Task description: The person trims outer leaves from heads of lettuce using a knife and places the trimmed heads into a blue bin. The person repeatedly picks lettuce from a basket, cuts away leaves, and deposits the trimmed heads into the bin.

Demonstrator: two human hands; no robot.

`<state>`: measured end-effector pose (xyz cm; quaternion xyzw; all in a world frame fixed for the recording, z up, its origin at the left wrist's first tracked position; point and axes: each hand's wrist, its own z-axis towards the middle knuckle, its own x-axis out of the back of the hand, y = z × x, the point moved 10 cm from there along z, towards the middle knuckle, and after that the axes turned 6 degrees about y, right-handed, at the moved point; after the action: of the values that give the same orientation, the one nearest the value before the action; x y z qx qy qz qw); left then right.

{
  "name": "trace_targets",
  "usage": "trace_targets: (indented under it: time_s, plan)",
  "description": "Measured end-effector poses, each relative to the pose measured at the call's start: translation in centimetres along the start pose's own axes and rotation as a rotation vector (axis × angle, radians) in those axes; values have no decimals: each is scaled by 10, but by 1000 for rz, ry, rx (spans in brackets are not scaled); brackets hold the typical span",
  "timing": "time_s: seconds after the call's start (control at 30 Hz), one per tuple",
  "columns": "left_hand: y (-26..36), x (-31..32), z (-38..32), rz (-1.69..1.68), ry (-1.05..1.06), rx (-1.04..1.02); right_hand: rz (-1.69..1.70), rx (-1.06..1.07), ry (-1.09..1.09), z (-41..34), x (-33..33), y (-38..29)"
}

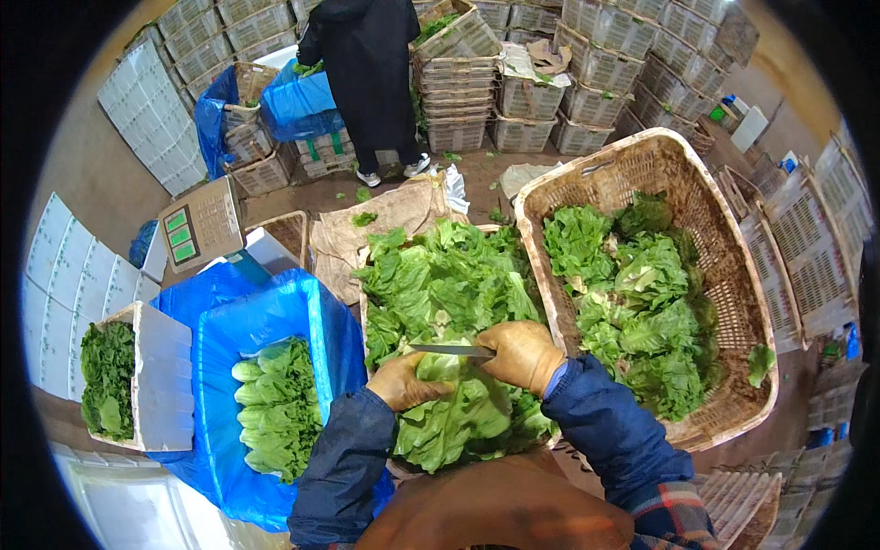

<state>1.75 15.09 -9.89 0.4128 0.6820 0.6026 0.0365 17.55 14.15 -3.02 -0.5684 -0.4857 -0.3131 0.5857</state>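
Note:
My right hand [521, 354], in a tan glove, grips a knife [454, 350] whose blade points left across a lettuce head. My left hand [405, 382], gloved too, holds that leafy lettuce head [455, 416] by its side, under the blade. Both hands are over a crate heaped with loose green lettuce [447, 282]. To the left, a blue plastic liner [261, 313] lines a box with rows of trimmed lettuce heads [278, 405]. A large brown plastic basket [746, 289] at the right holds more lettuce heads [639, 302].
A digital scale [203, 223] stands at the back left, near a white foam box [161, 378] of greens. Burlap [385, 213] lies beyond the crate. Farther back, a person in dark clothes [368, 75] stands by stacked plastic crates [459, 103]. Basket stacks [815, 240] line the right.

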Motion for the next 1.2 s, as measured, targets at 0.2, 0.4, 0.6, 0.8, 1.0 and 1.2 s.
trace_targets:
  time_s: [0.2, 0.4, 0.6, 0.8, 1.0, 1.2]
  plan:
    - [-55, -42, 13, -480, -185, -46, -123, -215, 360, 3, 40, 67]
    - [-44, -32, 47, -941, 121, -115, 540, -81, 344, -31, 9, 35]
    - [-7, -18, 91, -651, 160, -69, 963, -343, 257, -40, -31, 92]
    - [24, 15, 97, -338, 5, -58, 1812, -375, -226, -77, -78, 109]
    - [83, -10, 47, -44, 237, -470, 1844, -287, -97, -94, -75, 96]
    - [106, -12, 28, 2, 278, -391, 1566, -106, -30, -86, -52, 86]
